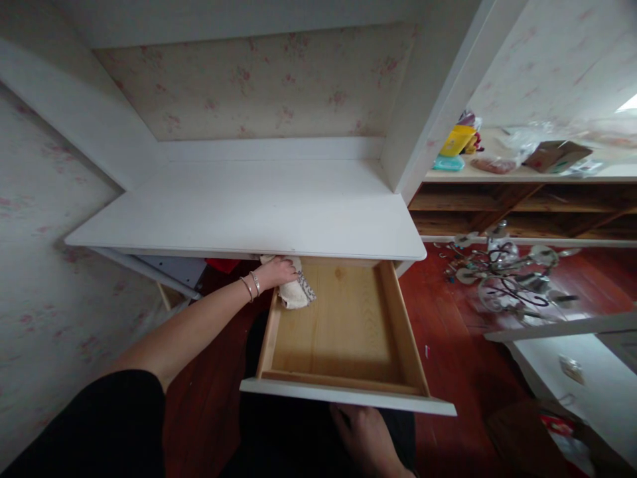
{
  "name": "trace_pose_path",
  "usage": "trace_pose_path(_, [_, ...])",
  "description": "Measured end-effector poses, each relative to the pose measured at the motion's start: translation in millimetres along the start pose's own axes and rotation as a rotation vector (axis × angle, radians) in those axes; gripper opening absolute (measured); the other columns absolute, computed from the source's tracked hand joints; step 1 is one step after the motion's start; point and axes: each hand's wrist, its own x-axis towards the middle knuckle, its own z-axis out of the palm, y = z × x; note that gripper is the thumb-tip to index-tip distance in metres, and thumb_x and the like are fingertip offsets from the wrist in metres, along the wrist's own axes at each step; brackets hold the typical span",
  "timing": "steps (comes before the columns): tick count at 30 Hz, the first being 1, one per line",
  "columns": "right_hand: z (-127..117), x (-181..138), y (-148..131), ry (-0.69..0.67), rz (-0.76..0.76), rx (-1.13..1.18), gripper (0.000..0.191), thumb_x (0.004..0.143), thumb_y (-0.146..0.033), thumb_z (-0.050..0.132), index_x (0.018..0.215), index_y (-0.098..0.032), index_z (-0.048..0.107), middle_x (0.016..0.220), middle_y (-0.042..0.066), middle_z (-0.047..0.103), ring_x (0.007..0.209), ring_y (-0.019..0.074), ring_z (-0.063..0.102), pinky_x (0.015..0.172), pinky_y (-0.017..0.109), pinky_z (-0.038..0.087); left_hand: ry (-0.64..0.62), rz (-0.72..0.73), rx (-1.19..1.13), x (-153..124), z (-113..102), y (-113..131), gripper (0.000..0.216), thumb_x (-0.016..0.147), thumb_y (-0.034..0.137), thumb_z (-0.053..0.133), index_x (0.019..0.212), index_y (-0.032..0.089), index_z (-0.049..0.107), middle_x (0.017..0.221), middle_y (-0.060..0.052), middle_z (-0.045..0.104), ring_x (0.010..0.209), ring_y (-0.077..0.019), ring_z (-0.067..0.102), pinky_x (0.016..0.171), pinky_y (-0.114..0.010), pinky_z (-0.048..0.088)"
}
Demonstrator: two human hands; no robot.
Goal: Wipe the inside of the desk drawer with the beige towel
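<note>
Below the white front of the open pale-wood drawer (343, 332), her right hand (365, 435) rests, fingers half hidden, grip unclear. Left hand (276, 271), fingers curled, presses a cream patterned cloth (296, 292) into the drawer's back left corner; no readable writing

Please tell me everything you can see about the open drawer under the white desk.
The drawer is pulled out from under the white desk. Its inside looks like pale bare wood, its front panel white. The left hand presses a light cloth at its back left corner. The right hand is below the front panel.
</note>
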Motion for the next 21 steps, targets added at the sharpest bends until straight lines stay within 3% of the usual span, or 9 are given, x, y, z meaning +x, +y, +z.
trace_pose_path(5, [-2,2,2,-0.018,-0.031,-0.044,0.034,0.099,-0.028,0.042,0.103,-0.025,0.076,0.105,0.006,0.076,0.101,0.0274,0.069,0.085,0.033,0.049,-0.023,0.158,0.436,-29,-9,17,0.019,0.093,0.011,0.045,0.090,0.020,0.061,0.088,-0.006,0.066,0.092,-0.0194,0.057,0.079,-0.032,0.040])
trace_pose_path(7, [-3,2,3,-0.029,-0.031,-0.045,0.034,0.099,-0.028,0.042,0.104,-0.026,0.076,0.107,0.006,0.075,0.103,0.0280,0.068,0.087,0.035,0.049,-0.019,0.159,0.492,-48,-9,26,0.020,0.094,0.012,0.042,0.094,0.019,0.061,0.090,-0.006,0.065,0.092,-0.0196,0.058,0.079,-0.032,0.043])
trace_pose_path(13, [-2,2,4,-0.057,-0.016,-0.032,0.035,0.099,-0.029,0.042,0.112,-0.026,0.074,0.116,0.007,0.073,0.111,0.0282,0.065,0.096,0.037,0.047,-0.053,-0.101,0.263,-117,1,65,0.040,0.086,0.004,0.043,0.118,0.023,0.056,0.109,-0.006,0.064,0.095,-0.0186,0.062,0.078,-0.029,0.048])
trace_pose_path(17, [-2,3,5,-0.054,-0.030,-0.029,0.036,0.098,-0.030,0.042,0.113,-0.025,0.074,0.119,0.009,0.071,0.114,0.0288,0.064,0.099,0.040,0.046,-0.169,-0.166,0.057,-139,-6,92,0.039,0.077,0.005,0.051,0.109,0.025,0.059,0.107,-0.003,0.067,0.098,-0.0200,0.064,0.079,-0.029,0.049])
trace_pose_path(21, [-3,5,5,-0.059,-0.049,-0.032,0.037,0.098,-0.030,0.040,0.113,-0.024,0.074,0.118,0.010,0.072,0.113,0.0294,0.064,0.098,0.041,0.046,-0.327,-0.104,-0.084,-139,-21,113,0.026,0.072,0.012,0.057,0.095,0.025,0.059,0.100,0.000,0.070,0.093,-0.0208,0.067,0.075,-0.028,0.048])
